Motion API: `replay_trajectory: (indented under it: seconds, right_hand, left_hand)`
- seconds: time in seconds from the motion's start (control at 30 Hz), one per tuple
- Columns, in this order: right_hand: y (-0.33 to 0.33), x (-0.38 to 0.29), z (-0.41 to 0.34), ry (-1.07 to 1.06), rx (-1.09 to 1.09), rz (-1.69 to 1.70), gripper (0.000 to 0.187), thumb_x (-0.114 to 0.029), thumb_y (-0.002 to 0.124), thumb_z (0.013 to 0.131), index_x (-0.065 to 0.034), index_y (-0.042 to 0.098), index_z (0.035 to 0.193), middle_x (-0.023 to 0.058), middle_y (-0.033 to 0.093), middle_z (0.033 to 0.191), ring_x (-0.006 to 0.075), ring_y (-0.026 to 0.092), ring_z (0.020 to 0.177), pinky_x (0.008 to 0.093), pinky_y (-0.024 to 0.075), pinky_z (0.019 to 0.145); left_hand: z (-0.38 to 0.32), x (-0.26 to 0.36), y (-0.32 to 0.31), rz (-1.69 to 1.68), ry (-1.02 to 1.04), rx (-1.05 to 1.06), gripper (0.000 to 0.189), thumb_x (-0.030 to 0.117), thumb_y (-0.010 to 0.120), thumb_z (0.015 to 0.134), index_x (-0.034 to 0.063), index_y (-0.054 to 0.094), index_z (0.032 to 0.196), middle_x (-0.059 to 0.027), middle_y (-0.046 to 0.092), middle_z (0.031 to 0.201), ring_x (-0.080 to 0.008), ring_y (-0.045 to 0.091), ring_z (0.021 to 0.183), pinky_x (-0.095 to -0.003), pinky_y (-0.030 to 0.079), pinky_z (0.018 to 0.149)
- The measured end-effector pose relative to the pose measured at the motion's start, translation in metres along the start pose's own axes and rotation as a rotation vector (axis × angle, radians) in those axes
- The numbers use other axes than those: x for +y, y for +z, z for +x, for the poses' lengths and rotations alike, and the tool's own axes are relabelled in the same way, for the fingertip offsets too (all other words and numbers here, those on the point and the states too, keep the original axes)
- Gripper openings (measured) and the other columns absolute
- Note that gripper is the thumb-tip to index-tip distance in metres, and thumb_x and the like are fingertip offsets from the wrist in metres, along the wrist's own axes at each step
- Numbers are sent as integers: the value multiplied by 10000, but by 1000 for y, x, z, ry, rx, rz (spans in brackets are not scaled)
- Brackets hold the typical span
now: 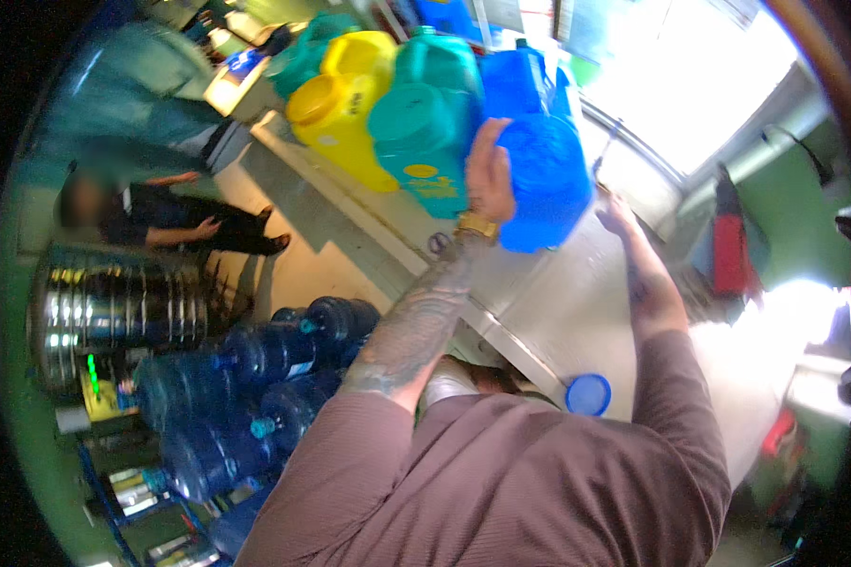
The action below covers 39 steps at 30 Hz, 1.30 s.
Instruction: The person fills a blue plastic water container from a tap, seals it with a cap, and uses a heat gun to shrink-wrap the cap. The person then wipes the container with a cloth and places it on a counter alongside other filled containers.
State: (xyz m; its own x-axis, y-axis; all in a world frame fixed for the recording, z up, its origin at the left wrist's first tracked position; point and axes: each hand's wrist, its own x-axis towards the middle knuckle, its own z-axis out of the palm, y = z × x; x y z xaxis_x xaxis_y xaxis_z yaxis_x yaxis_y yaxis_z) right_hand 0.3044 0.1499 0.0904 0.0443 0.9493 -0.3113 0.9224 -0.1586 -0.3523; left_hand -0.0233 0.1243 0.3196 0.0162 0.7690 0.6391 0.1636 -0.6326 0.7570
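Note:
A large blue plastic water jug (pixel 544 177) stands on the pale counter, its round blue top facing me. My left hand (pixel 491 173), below a gold-coloured watch (pixel 477 225), lies against the left side of that top; whether it grips is unclear. To the right of the jug, my right hand (pixel 615 212) is slightly apart from it, fingers partly spread and blurred. Left of the blue jug stand a teal jug (pixel 425 156) and a yellow jug (pixel 344 117). A loose round blue lid (pixel 588 395) lies on the counter near my body.
Clear blue water-cooler bottles (pixel 276 354) are stacked on a blue rack at lower left. Beyond them are a ribbed metal vessel (pixel 124 315) and a standing person (pixel 184 218). A raised metal edge (pixel 514 340) borders the counter. Bright window light (pixel 688 78) enters at upper right.

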Motion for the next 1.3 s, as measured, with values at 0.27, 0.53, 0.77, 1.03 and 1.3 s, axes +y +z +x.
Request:
replay_trajectory:
  seconds: [0.27, 0.53, 0.77, 1.03, 1.3]
  right_hand:
    - [11, 18, 25, -117, 155, -17, 602, -379, 614, 930, 10, 518, 1379, 258, 563, 1388, 407, 496, 1319, 475, 417, 1104]
    - [10, 23, 46, -44, 84, -93, 673, -461, 609, 917, 15, 492, 1378, 316, 560, 1350, 451, 541, 1271, 488, 460, 1055]
    - [11, 28, 60, -85, 35, -92, 821, -503, 658, 893, 21, 393, 1468, 342, 509, 1404, 453, 527, 1298, 481, 447, 1085]
    - [-2, 11, 47, -88, 34, -128, 826, -500, 662, 893, 19, 387, 1474, 341, 501, 1413, 452, 519, 1307, 480, 441, 1092]
    - [7, 7, 53, -141, 36, -126, 832, -496, 666, 892, 17, 381, 1481, 340, 494, 1423, 450, 511, 1316, 479, 435, 1099]
  left_hand:
    - [-1, 7, -2, 199, -49, 4, 396, 219, 440, 1038, 66, 552, 1386, -195, 560, 1419, -377, 466, 1390, -474, 348, 1141]
    - [-2, 13, -3, 201, -63, 6, 404, 239, 446, 1040, 83, 544, 1399, -186, 546, 1438, -364, 462, 1393, -469, 346, 1139]
    - [-3, 7, -1, 186, -33, 37, 393, 249, 460, 1039, 88, 555, 1385, -213, 553, 1420, -389, 490, 1358, -486, 367, 1117]
    - [-3, 0, 1, 197, -21, 49, 386, 250, 467, 1032, 103, 574, 1372, -233, 570, 1393, -395, 514, 1331, -483, 381, 1106]
    - [-4, -3, 5, 30, 32, 102, 364, 137, 561, 969, 110, 608, 1329, -163, 609, 1362, -367, 534, 1324, -471, 409, 1122]
